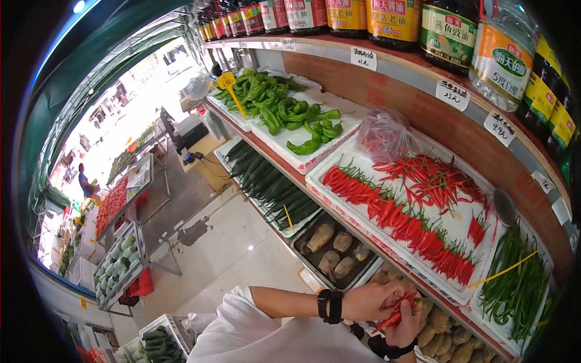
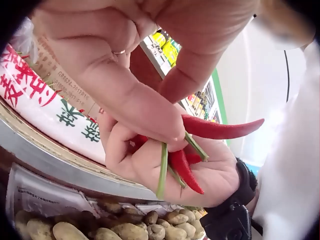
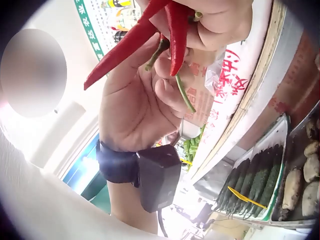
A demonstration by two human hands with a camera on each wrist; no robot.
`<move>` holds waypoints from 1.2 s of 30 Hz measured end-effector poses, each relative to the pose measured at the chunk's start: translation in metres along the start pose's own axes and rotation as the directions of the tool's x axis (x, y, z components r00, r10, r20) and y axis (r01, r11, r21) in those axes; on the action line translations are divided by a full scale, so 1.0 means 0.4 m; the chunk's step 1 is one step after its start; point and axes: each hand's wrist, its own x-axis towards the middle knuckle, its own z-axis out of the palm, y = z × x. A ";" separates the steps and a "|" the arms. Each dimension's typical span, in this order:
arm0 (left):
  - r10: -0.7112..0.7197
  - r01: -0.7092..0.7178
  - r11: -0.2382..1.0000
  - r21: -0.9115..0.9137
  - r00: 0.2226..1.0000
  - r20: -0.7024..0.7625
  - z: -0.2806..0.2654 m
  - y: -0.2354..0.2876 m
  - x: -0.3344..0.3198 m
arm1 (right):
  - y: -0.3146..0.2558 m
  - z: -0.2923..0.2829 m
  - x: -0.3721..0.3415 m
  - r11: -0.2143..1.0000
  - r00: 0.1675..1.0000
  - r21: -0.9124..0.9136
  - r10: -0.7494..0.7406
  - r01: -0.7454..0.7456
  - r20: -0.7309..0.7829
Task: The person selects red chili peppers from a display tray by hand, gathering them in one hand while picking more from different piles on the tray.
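Greengrocer's shop, handwritten price tags below sauce bottles, trays of red chillies, green peppers, cucumbers

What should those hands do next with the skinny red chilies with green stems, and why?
Perhaps turn these slender red, green-stemmed chilies so their stems match: between the left hand and right hand, they point mixed ways, while the neat row of red chilies in the shallow white tray has stems along one side.

left fingers: curled | right fingers: curled, close by | left forearm: angled inward
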 end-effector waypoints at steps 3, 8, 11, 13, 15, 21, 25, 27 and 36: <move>0.001 -0.002 0.997 0.079 1.000 0.020 -0.033 -0.023 0.001 | 0.001 0.037 -0.001 0.999 0.999 0.018 0.033 -0.033 -0.007; 0.020 -0.018 1.000 -0.011 0.979 0.205 -0.073 -0.047 0.033 | 0.016 0.023 -0.010 0.999 0.991 0.041 0.032 -0.027 -0.127; 0.010 0.009 0.998 -0.065 0.961 0.276 -0.090 -0.010 0.064 | -0.009 0.024 -0.029 0.992 0.990 0.121 0.061 -0.045 -0.127; 0.067 -0.062 0.998 -0.030 0.968 0.241 -0.096 0.026 0.086 | -0.030 0.003 -0.040 0.975 0.988 0.205 0.113 -0.089 -0.106; 0.076 -0.094 0.992 0.079 0.975 0.208 -0.118 0.108 0.121 | -0.052 -0.014 -0.052 0.943 0.983 0.306 0.161 -0.126 -0.092; 0.528 -0.494 0.573 0.654 0.833 0.167 -0.089 0.300 0.348 | -0.086 -0.140 -0.062 0.936 0.986 0.315 0.169 -0.159 -0.003; 0.479 -0.554 0.215 0.805 0.778 0.407 -0.018 0.306 0.597 | -0.127 -0.186 -0.067 0.921 0.977 0.328 0.203 -0.211 0.058; 0.411 -0.600 0.105 0.793 0.752 0.515 0.012 0.244 0.723 | -0.148 -0.210 -0.073 0.913 0.976 0.347 0.201 -0.216 0.078; 0.368 -0.657 0.258 0.709 0.745 0.557 0.073 0.052 0.993 | -0.198 -0.327 -0.100 0.891 0.990 0.431 0.134 -0.141 0.047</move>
